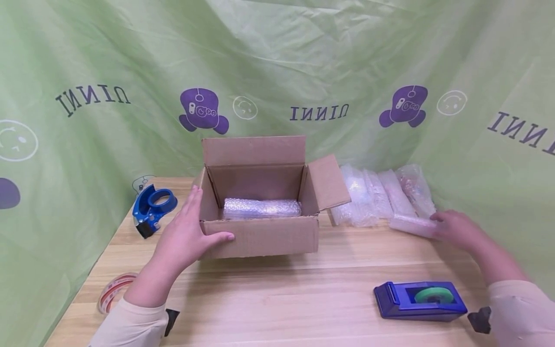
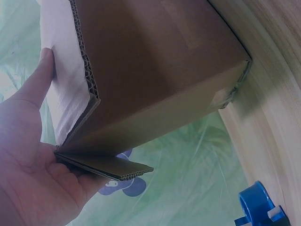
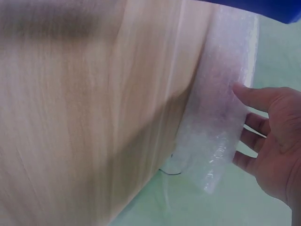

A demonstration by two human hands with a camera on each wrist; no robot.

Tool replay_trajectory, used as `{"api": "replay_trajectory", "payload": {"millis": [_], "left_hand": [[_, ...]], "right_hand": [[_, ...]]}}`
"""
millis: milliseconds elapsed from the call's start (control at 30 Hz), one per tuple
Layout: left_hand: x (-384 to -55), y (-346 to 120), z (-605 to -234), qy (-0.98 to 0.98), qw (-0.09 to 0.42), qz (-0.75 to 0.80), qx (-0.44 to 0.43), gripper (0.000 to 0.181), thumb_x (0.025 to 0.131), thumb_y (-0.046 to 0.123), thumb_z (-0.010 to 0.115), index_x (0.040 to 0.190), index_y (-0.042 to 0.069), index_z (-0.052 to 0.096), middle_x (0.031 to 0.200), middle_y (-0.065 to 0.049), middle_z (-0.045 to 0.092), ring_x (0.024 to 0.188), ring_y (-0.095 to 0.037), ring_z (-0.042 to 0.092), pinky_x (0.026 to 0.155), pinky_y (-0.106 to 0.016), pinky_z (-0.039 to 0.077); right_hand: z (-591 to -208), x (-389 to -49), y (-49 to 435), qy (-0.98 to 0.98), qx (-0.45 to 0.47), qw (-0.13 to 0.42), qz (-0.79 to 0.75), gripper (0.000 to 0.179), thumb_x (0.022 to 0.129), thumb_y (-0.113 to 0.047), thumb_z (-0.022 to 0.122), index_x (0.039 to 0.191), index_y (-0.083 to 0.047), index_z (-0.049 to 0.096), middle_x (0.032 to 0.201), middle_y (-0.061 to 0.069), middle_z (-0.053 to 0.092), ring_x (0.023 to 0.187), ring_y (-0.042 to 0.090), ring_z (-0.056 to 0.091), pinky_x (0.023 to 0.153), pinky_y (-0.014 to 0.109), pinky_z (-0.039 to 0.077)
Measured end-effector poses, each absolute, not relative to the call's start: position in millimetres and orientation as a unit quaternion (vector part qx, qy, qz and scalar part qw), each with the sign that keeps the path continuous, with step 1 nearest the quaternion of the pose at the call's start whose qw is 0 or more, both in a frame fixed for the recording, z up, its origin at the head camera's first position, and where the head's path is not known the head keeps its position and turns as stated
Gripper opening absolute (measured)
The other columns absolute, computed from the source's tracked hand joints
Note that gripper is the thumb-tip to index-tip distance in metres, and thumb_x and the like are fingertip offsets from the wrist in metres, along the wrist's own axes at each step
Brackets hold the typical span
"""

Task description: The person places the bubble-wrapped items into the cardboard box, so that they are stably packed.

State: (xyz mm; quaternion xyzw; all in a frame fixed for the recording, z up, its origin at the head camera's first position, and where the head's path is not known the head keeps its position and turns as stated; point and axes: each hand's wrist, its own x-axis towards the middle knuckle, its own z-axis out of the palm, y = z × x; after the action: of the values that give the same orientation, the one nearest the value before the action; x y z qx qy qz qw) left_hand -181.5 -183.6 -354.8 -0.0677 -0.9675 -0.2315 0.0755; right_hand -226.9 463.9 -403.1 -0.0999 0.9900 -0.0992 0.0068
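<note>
A cardboard box [image 1: 260, 238] stands with raised flaps on the table. Inside it lies a bubble-wrapped roll [image 1: 262, 208]. My left hand [image 1: 184, 236] rests against the box's near left corner, thumb stretched across the front flap and fingers straight along the left side. In the left wrist view the thumb lies on the pale flap [image 2: 66, 89], fingertips partly hidden behind another flap [image 2: 108, 165]. At the right, my right hand [image 1: 461, 231] holds the end of a bubble-wrap packet [image 1: 412, 225]. The right wrist view shows the thumb at the packet's [image 3: 216, 94] edge and fingertips behind it.
More bubble-wrap packets [image 1: 368, 195] lie in a row right of the box. A blue tape gun [image 1: 149, 209] stands at the left, a roll of red-and-white tape [image 1: 113, 289] near the left sleeve. A blue tape dispenser [image 1: 418, 303] sits front right. Green cloth [image 1: 277, 58] surrounds the table.
</note>
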Motion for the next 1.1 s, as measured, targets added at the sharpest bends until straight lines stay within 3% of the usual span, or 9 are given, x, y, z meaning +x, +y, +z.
{"api": "replay_trajectory", "payload": {"millis": [300,600,833,1100], "left_hand": [[-182,-183,-354,-0.968,0.071,-0.232,-0.07,0.135,0.065,0.081,0.067,0.159,0.008,0.003,0.166,-0.013,0.003,0.144,-0.047,0.026,0.107,-0.066,0.033],[-183,-184,-356,-0.967,0.074,-0.234,-0.07,0.134,0.066,0.079,0.069,0.159,0.009,0.002,0.165,-0.013,0.004,0.144,-0.047,0.026,0.108,-0.066,0.033],[-183,-185,-355,-0.967,0.071,-0.234,-0.069,0.135,0.066,0.079,0.07,0.159,0.009,0.001,0.165,-0.014,0.003,0.144,-0.047,0.026,0.108,-0.066,0.032],[-182,-185,-355,-0.967,0.073,-0.234,-0.07,0.136,0.065,0.081,0.068,0.158,0.008,0.002,0.165,-0.014,0.004,0.144,-0.047,0.025,0.109,-0.065,0.031]], "right_hand": [[-398,-221,462,0.986,-0.11,-0.004,-0.126,0.031,0.093,-0.011,0.063,0.115,0.012,0.062,0.108,0.034,0.064,0.102,0.055,0.056,0.086,0.067,0.044],[-358,-223,441,0.978,-0.112,-0.056,-0.164,0.037,0.099,-0.016,0.059,0.123,0.012,0.058,0.117,0.039,0.058,0.108,0.057,0.053,0.086,0.07,0.04],[-329,-223,410,0.97,-0.148,-0.108,-0.159,0.033,0.098,-0.017,0.061,0.122,0.006,0.061,0.111,0.03,0.064,0.104,0.049,0.058,0.085,0.065,0.044],[-297,-226,373,0.959,-0.171,-0.139,-0.177,0.032,0.099,-0.013,0.058,0.125,0.005,0.06,0.112,0.028,0.061,0.105,0.045,0.055,0.087,0.062,0.042]]}}
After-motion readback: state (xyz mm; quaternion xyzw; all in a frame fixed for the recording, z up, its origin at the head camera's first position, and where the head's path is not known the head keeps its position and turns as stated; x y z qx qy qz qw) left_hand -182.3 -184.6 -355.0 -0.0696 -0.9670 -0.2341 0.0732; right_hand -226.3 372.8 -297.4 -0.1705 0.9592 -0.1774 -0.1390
